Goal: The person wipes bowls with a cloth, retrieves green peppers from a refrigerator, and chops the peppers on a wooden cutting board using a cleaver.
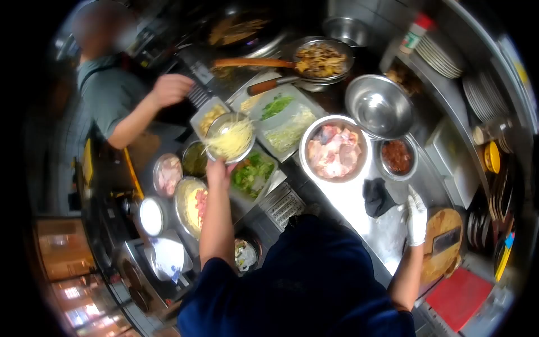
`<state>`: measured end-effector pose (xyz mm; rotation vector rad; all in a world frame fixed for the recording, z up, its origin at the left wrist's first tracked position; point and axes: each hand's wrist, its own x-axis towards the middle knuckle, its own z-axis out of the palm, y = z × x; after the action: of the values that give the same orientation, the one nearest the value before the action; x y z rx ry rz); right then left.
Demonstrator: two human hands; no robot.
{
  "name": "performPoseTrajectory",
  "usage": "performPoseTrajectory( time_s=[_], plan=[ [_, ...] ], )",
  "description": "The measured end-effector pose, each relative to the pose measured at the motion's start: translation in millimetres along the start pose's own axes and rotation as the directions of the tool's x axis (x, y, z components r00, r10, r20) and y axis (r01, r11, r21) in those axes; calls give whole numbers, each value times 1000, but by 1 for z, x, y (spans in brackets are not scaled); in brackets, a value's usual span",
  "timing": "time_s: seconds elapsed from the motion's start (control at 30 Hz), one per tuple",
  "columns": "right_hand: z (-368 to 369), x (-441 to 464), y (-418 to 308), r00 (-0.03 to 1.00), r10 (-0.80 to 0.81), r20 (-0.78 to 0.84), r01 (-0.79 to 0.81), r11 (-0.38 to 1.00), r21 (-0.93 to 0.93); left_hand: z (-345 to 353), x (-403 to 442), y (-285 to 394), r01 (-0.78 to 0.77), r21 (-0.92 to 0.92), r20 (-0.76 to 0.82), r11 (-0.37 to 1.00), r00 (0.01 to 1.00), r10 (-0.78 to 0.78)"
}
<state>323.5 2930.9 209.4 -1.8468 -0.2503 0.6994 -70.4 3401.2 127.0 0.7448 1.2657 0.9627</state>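
Note:
My left hand, bare, grips the near rim of a metal bowl. Pale yellow shreds fill that bowl, which is held above several food containers. My right hand wears a white glove. Its fingers stretch out over the steel counter, open, beside a black cloth. Close by lies a round wooden cutting board with a cleaver blade on it. A large bowl of raw meat pieces and a smaller bowl of dark red meat stand beyond the cloth.
Another person stands at the left, one arm reaching in. Containers of shredded vegetables and leafy greens sit centrally. A steel bowl stands behind the meat. A strainer of browned food is farther back. Plates line the right shelf.

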Motion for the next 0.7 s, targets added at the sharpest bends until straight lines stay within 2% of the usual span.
performPoseTrajectory(
  time_s=[0.07, 0.1, 0.2, 0.23, 0.3, 0.4, 0.43, 0.47, 0.5, 0.57, 0.6, 0.63, 0.67, 0.7],
  plan=[
    [-15, -16, 27, 999, 16, -49, -15, 1000, 13, 0, -24, 2, -5, 18, 22, 1000, 1000, 4],
    [-24, -29, 39, 995, 38, -93, -35, 999, 40, -3, -30, 0, 27, 5, 87, 1000, 996, -28],
    [-30, -63, 57, 976, 134, -172, -104, 979, 173, 29, -86, 11, 39, 65, 149, 997, 988, -49],
    [-30, -70, 65, 967, 177, -183, -135, 966, 222, 47, -109, 17, 106, 94, 154, 990, 981, -119],
    [-26, -84, 77, 950, 236, -207, -177, 948, 266, 62, -110, 7, 251, 179, 294, 951, 909, -295],
    [-20, -99, 85, 943, 269, -198, -212, 940, 267, 135, -128, 2, 226, 138, 568, 964, 780, -264],
    [-18, -105, 83, 939, 285, -193, -226, 933, 281, 171, -139, 12, 190, 140, 605, 972, 760, -236],
    [-18, -111, 82, 941, 278, -192, -219, 935, 280, 208, -150, 22, 145, 175, 558, 974, 801, -220],
    [-20, -117, 83, 938, 271, -214, -208, 938, 277, 240, -151, 26, 29, 136, 651, 990, 751, -111],
    [-25, -132, 88, 930, 256, -265, -184, 946, 267, 303, -162, 42, -231, 133, 702, 964, 708, 73],
    [-29, -139, 92, 920, 257, -294, -166, 939, 300, 326, -173, 48, -395, 142, 716, 908, 674, 181],
    [-33, -148, 96, 910, 259, -324, -147, 932, 331, 346, -164, 48, -589, 223, 762, 777, 602, 238],
    [-37, -158, 100, 899, 260, -352, -127, 924, 360, 365, -141, 30, -844, 168, 781, 510, 430, 454],
    [-40, -168, 104, 886, 271, -376, -123, 920, 373, 384, -115, 6, -975, 212, 777, 71, 212, 593]
  ],
)
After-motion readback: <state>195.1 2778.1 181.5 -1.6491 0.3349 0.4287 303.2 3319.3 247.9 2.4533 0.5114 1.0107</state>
